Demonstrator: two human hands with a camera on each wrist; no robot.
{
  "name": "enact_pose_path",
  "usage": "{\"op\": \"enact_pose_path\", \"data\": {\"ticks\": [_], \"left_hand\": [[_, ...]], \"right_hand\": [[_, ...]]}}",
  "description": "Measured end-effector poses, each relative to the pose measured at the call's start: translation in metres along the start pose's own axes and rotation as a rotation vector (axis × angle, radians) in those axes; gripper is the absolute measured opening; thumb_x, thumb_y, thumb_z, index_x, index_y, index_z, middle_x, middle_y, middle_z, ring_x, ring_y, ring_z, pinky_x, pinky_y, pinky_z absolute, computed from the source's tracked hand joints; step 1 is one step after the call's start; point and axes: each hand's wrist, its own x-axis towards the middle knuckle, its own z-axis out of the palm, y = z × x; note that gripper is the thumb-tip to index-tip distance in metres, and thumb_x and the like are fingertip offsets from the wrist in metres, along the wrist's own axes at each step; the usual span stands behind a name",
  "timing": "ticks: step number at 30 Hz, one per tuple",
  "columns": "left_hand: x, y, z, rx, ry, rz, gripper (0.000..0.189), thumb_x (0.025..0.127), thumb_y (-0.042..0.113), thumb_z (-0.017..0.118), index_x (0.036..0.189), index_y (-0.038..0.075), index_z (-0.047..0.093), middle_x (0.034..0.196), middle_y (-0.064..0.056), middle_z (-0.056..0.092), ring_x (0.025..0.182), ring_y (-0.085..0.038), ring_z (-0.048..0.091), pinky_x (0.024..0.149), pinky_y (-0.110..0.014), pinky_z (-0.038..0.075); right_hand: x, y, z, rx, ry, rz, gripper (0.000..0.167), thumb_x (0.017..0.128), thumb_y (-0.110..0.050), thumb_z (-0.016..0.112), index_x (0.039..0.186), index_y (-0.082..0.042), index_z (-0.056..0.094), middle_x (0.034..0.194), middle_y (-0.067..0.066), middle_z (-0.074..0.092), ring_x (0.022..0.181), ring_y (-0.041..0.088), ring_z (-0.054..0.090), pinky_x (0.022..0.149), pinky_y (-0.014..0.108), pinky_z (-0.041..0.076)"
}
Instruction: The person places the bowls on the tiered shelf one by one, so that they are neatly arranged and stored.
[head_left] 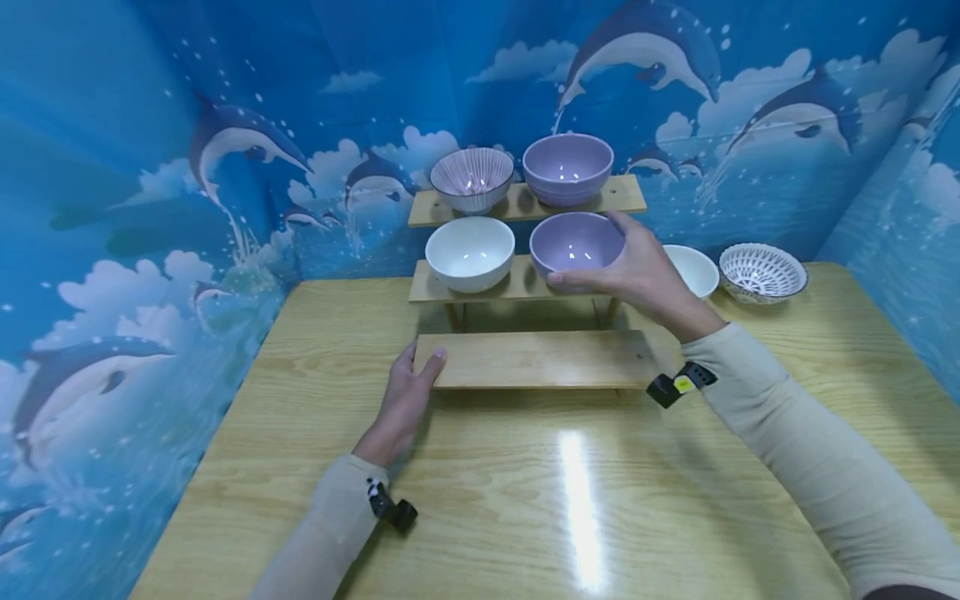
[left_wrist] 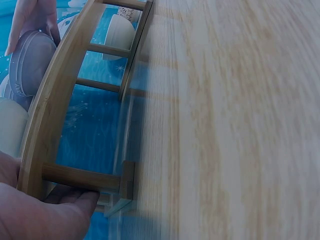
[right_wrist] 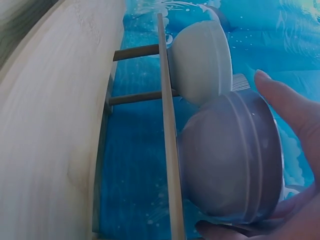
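My right hand (head_left: 648,271) spans a plain purple bowl (head_left: 576,242), its thumb along the front side and its fingers by the back rim. The bowl sits upright at the right of the middle wooden shelf (head_left: 487,292). A white bowl (head_left: 470,254) stands to its left on that shelf. My left hand (head_left: 405,396) grips the left end of a low wooden stand (head_left: 536,358) in front. In the left wrist view, the fingers (left_wrist: 75,202) curl under the stand's board beside a leg. In the right wrist view, the purple bowl (right_wrist: 230,155) rests against the shelf board (right_wrist: 170,130).
On the back shelf (head_left: 521,204) stand a striped bowl (head_left: 472,179) and another purple bowl (head_left: 567,169). A white bowl (head_left: 692,271) and a patterned bowl (head_left: 762,273) stand on the table (head_left: 480,483) at right. A blue dolphin backdrop (head_left: 420,75) encloses the table.
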Motion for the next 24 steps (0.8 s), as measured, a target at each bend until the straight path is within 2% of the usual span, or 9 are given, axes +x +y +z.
{"op": "enact_pose_path", "data": {"ticks": [4,8,11,19,24], "left_hand": [[0.0,-0.001,0.0,0.0,0.003,-0.009,0.078,0.102,0.051,0.055,0.162,0.014,0.021,0.167,-0.005,0.022,0.153,-0.025,0.018,0.124,-0.047,0.019],[0.0,-0.002,-0.001,-0.001,0.005,-0.009,0.079,0.101,0.051,0.055,0.162,0.014,0.021,0.167,-0.005,0.021,0.153,-0.025,0.016,0.124,-0.047,0.018],[0.0,-0.002,-0.001,0.0,0.004,-0.007,0.08,0.101,0.052,0.055,0.162,0.014,0.02,0.167,-0.005,0.021,0.153,-0.025,0.016,0.124,-0.047,0.018],[0.0,-0.002,0.0,0.003,0.01,-0.012,0.08,0.101,0.053,0.056,0.162,0.014,0.021,0.166,-0.006,0.023,0.153,-0.025,0.019,0.124,-0.047,0.02],[0.001,-0.001,0.0,0.002,0.005,-0.004,0.079,0.101,0.052,0.055,0.162,0.015,0.021,0.167,-0.006,0.022,0.153,-0.025,0.018,0.124,-0.047,0.019]], "right_hand": [[-0.004,0.0,-0.008,-0.005,-0.016,0.022,0.115,0.071,-0.049,0.091,0.159,-0.011,0.028,0.151,0.014,0.044,0.13,0.034,0.049,0.101,0.056,0.049],[-0.008,0.0,-0.018,-0.055,-0.011,0.089,0.126,0.072,-0.055,0.088,0.163,-0.009,0.014,0.165,0.015,0.025,0.145,0.038,0.035,0.109,0.062,0.04],[-0.011,0.003,-0.026,-0.076,0.0,0.138,0.132,0.072,-0.058,0.087,0.164,-0.012,0.005,0.169,0.01,0.014,0.15,0.037,0.026,0.112,0.064,0.036],[-0.022,0.016,-0.05,-0.035,0.053,0.169,0.122,0.079,-0.051,0.084,0.164,-0.016,0.004,0.17,0.008,0.009,0.152,0.038,0.019,0.11,0.068,0.034],[-0.029,0.026,-0.067,-0.061,0.095,0.202,0.119,0.081,-0.052,0.081,0.164,-0.017,0.004,0.17,0.007,0.007,0.152,0.039,0.018,0.109,0.069,0.035]]}}
